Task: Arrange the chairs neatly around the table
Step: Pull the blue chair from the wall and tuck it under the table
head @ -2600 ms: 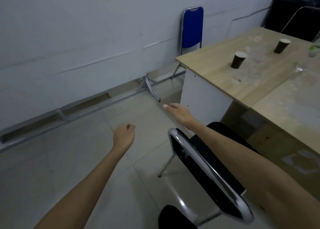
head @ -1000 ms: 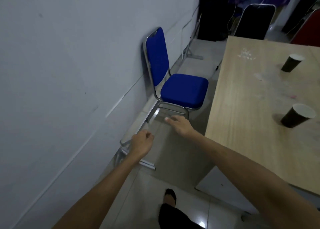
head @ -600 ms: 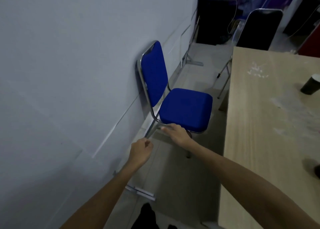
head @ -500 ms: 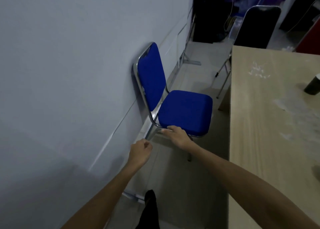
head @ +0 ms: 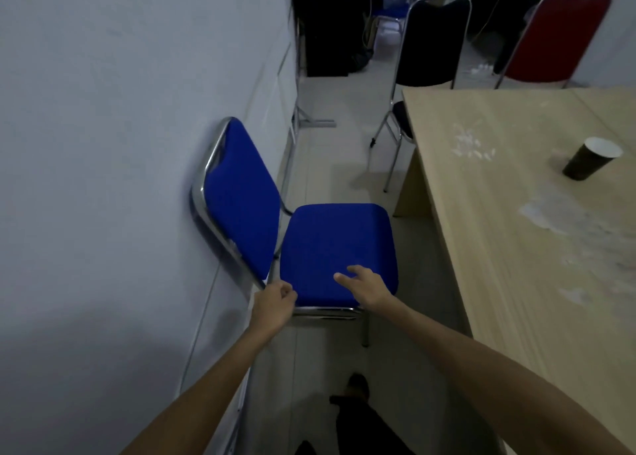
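Closer now than a moment ago, both my hands have reached the blue chair (head: 337,251), which stands backed against the wall (head: 103,145), apart from the table (head: 537,248). My left hand (head: 273,305) is loosely curled at the seat's rear corner; whether it grips the frame I cannot tell. My right hand (head: 366,287) hovers open-fingered over the seat. Beyond, a black chair (head: 430,41) and a red chair (head: 550,38) sit at the table's far end. This one, I judge, is not yet placed.

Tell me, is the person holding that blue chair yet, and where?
Nothing is clearly held. The left hand, curled loosely, is at the blue chair seat's near corner; the right hand is spread open over the seat.
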